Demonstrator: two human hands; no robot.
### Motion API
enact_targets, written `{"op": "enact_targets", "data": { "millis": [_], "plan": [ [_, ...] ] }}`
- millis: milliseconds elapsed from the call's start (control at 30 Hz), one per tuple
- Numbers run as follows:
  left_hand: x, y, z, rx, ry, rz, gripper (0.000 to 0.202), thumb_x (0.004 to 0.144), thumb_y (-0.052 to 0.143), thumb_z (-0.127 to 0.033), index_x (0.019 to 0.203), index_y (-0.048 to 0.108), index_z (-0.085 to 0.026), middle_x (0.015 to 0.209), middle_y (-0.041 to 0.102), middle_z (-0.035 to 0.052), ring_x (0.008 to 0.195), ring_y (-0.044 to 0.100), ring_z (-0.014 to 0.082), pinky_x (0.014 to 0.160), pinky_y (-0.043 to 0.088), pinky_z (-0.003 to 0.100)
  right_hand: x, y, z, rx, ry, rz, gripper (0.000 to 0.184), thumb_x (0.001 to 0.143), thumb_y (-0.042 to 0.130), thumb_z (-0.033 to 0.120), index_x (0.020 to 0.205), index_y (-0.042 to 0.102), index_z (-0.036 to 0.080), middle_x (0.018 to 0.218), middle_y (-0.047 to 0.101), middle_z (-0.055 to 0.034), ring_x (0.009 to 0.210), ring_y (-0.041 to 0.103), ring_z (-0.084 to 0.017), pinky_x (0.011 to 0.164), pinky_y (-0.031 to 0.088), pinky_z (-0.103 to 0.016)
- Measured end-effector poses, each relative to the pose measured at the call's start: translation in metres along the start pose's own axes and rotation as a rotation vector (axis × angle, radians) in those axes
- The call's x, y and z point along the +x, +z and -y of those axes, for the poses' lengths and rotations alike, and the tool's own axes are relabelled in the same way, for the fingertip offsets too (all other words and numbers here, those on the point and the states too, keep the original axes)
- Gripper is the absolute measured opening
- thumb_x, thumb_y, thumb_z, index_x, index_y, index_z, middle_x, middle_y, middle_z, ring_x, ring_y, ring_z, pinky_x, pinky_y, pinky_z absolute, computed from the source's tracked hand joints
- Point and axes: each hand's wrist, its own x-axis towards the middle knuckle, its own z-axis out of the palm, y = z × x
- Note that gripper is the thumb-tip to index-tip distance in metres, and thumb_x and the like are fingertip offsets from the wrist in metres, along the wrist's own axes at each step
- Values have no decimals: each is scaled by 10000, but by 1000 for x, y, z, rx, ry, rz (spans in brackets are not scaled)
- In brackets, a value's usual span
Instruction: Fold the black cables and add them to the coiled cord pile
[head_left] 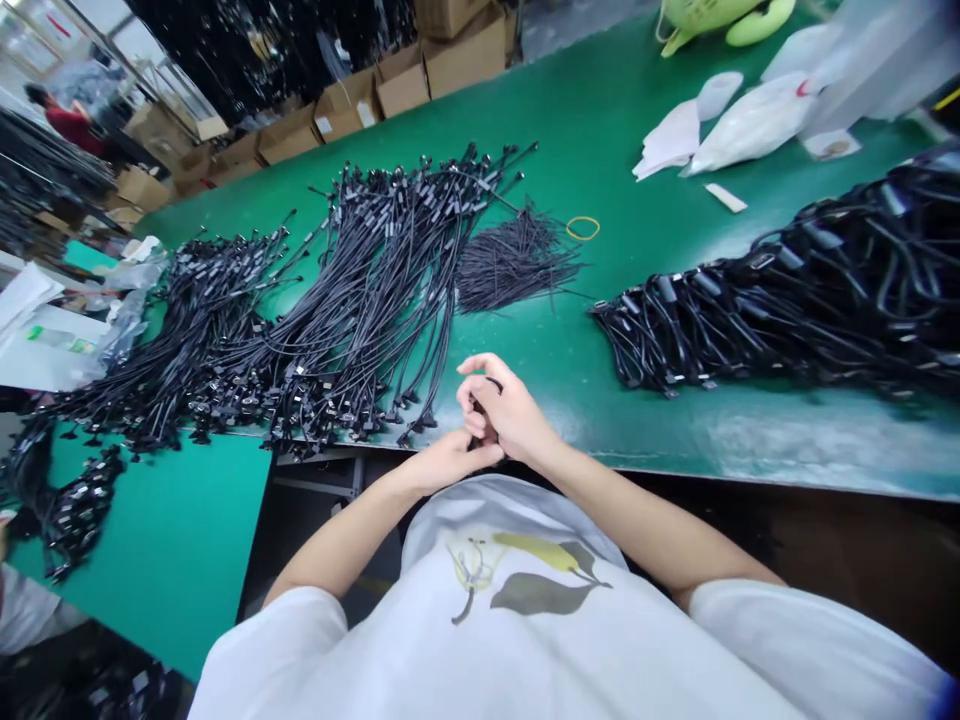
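Note:
My left hand [450,462] and my right hand [504,410] are together above the front edge of a green-topped workbench [570,420]. The right hand curls over the left fingers, and a bit of something small and black shows in its grip. Beyond them lies a wide spread of black cables with moulded connectors [360,300], its nearest ends just past my fingers. A bundle of thin black wires [514,262] lies further out. To the right is a thick heap of coiled black cables [787,290].
A yellow rubber band [583,228] lies beyond the wires. White plastic bags [750,125] and a green object [720,20] sit at the far right. Cardboard boxes [397,85] line the far bench edge. A person in red [71,125] stands far left.

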Motion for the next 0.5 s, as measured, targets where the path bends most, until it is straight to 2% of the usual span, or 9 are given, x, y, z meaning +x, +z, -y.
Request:
{"op": "enact_targets", "data": {
  "millis": [67,133,233,300,367,433,500],
  "plan": [
    [1,6,3,-134,-18,4,383,776,683,-509,880,611,-147,876,581,38,897,526,184,889,402,338,3,-3,2,53,70,54,429,786,651,581,946,467,227,580,444,99,389,284,-19,346,246,-121],
    [1,13,0,-296,-48,67,477,740,681,-599,831,596,-139,811,570,37,829,544,176,848,434,342,6,-6,8,99,149,95,461,772,649,613,901,486,202,588,425,95,395,278,-7,344,230,-112],
    [0,22,-10,-563,-117,177,518,731,658,-655,771,528,-155,671,477,-11,645,518,140,673,462,311,10,-12,19,94,224,196,499,727,693,620,843,514,169,651,473,65,462,414,-28,420,419,-166],
    [-1,28,-18,-679,-136,203,540,726,634,-689,773,500,-168,647,439,-28,597,496,127,624,457,296,12,-15,24,62,219,239,504,717,702,620,832,523,163,677,497,52,495,461,-42,472,481,-201],
    [-3,32,-23,-764,-115,220,562,720,610,-719,783,502,-171,655,441,-23,598,491,127,627,458,296,14,-16,26,44,177,242,499,734,682,628,857,527,170,667,495,57,470,436,-35,433,445,-178],
    [-4,35,-26,-844,-84,229,522,741,634,-672,822,526,-168,692,463,-9,630,501,133,647,454,295,15,-16,27,51,134,229,488,754,657,635,872,521,181,644,480,68,438,395,-26,397,408,-162],
    [-6,37,-27,-893,-62,232,450,761,670,-578,871,553,-157,733,483,10,667,512,142,657,441,290,15,-15,27,71,107,204,480,761,650,633,860,511,185,628,463,77,425,376,-24,394,423,-171]
  ]
}}
